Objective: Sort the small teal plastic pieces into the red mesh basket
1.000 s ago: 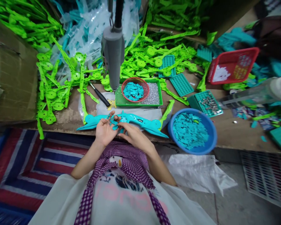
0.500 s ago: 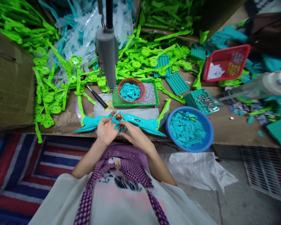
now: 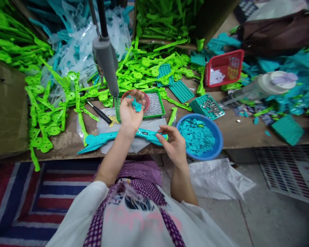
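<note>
My left hand is raised palm up over the red basket, its fingers curled around several small teal plastic pieces. Below it, a long curved teal plastic part lies along the table's front edge, partly covered by my left forearm. A small dark slot shows near its middle. My right hand is at the right end of this part, thumb and forefinger closed in a pinch against it. Whether a small piece is between those fingertips cannot be made out. The red basket sits in a green tray beside small silvery metal bits.
A blue basin of teal pieces stands right of my right hand. A grey powered driver hangs above the tray. Bright green parts are heaped behind. A black-handled tool, a red bin and a clear bottle lie around.
My left hand has moved up and away from the long part to over the basket, carrying the teal pieces. My right hand has moved right along the part. The view has shifted slightly.
</note>
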Available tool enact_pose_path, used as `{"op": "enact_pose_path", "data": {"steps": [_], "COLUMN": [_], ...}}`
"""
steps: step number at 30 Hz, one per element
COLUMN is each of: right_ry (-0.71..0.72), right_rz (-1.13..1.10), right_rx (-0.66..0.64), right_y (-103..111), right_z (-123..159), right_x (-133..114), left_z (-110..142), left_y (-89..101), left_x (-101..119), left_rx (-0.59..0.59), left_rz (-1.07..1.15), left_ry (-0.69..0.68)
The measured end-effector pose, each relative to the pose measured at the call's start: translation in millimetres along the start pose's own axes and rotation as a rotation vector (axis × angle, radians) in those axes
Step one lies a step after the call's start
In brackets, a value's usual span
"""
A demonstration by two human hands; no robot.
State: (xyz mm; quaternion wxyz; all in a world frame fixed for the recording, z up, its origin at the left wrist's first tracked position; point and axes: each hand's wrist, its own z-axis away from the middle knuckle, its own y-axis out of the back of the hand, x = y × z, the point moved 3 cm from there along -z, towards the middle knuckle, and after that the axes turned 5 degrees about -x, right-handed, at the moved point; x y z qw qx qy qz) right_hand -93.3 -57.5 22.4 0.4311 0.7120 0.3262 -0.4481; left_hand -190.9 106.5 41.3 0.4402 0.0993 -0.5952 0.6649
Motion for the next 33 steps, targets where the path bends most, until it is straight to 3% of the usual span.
{"op": "enact_pose_path", "data": {"steps": [3, 5, 7, 10, 12, 14, 17, 19, 21, 23, 28, 33], "right_ry": [-0.042, -0.09, -0.149, -0.222, -0.255, -0.269, -0.258, -0.243, -0.238, -0.248, -0.282, -0.266], "right_rz": [0.036, 0.072, 0.101, 0.109, 0.133, 0.176, 0.203, 0.19, 0.168, 0.145, 0.113, 0.141], "right_rx": [0.106, 0.186, 0.287, 0.432, 0.5, 0.559, 0.649, 0.707, 0.763, 0.804, 0.847, 0.848], "right_y": [20.4, 35.6, 53.4, 82.1, 99.4, 113.3, 126.4, 130.9, 133.9, 136.2, 138.6, 134.5], "right_z": [8.3, 15.1, 22.2, 31.7, 35.8, 37.8, 39.6, 42.4, 47.7, 53.7, 58.5, 51.0], "right_x": [5.0, 9.9, 16.3, 28.6, 37.1, 43.9, 49.2, 51.0, 53.4, 57.6, 69.8, 74.9], "left_z": [-45.0, -65.9, -74.2, -61.5, -40.8, -15.1, 20.7, 30.8, 31.6, 29.5, 28.1, 24.5], "left_y": [0.7, 8.6, 16.3, 12.3, -5.9, -34.9, -75.0, -87.5, -91.7, -91.9, -89.1, -89.3], "left_x": [-1.6, -4.6, -5.4, -8.3, -26.2, -63.6, -136.4, -175.7, -197.2, -203.4, -196.9, -195.8], "left_rx": [0.09, 0.076, 0.036, -0.027, -0.156, -0.46, -0.992, -1.158, -1.229, -1.254, -1.168, -1.382], "left_rz": [-0.415, -0.65, -0.769, -0.748, -0.697, -0.756, -1.082, -1.365, -1.607, -1.709, -1.486, -1.62], "left_ry": [-0.239, -0.271, -0.253, -0.239, -0.201, -0.14, -0.117, -0.054, 0.004, 0.027, 0.021, -0.023]}}
